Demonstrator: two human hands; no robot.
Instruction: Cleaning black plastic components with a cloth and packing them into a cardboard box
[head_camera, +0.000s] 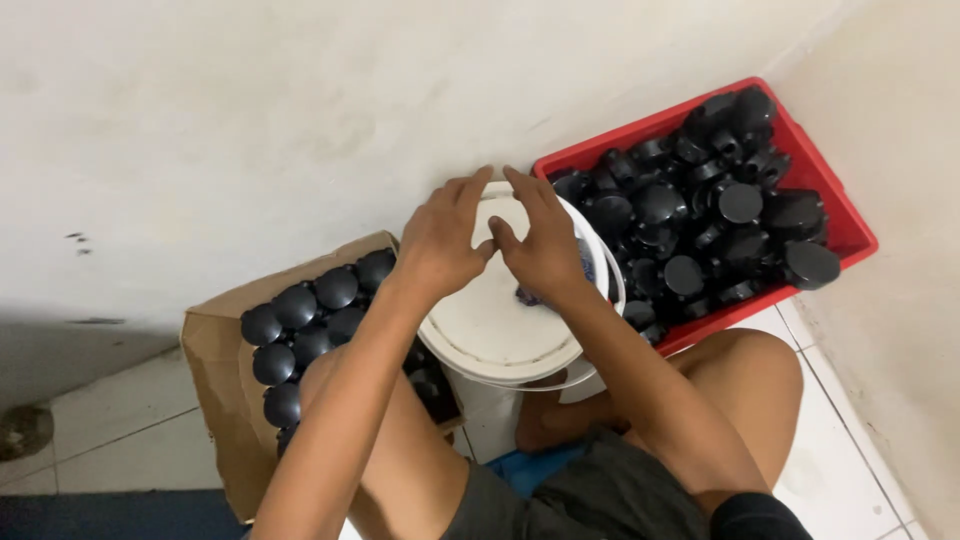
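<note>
Meeting over the white bucket (500, 320), the fingers (468, 190) of the left hand (440, 245) and those of the right hand (545, 250) curl toward each other above its far rim. Whatever small piece sits between the fingertips is hidden, so I cannot tell whether they pinch anything or only touch; a dark bluish scrap shows under the right palm.

One bucket stands on the floor between the person's knees, against the wall. It looks like stiff, smooth plastic, light if empty, and its thin wire bail or the rolled rim seems the surest place to grip.

Left of the bucket, one cardboard box (215, 400) holds round black caps (297, 305) laid in rows; about nine show, with more hidden under the forearm. Right of the bucket, one red crate (850, 225) is heaped with black round fittings (738, 203), too many and too tangled to count, well over twenty. They seem hard, light, slick plastic, best pinched across the round body.
</note>
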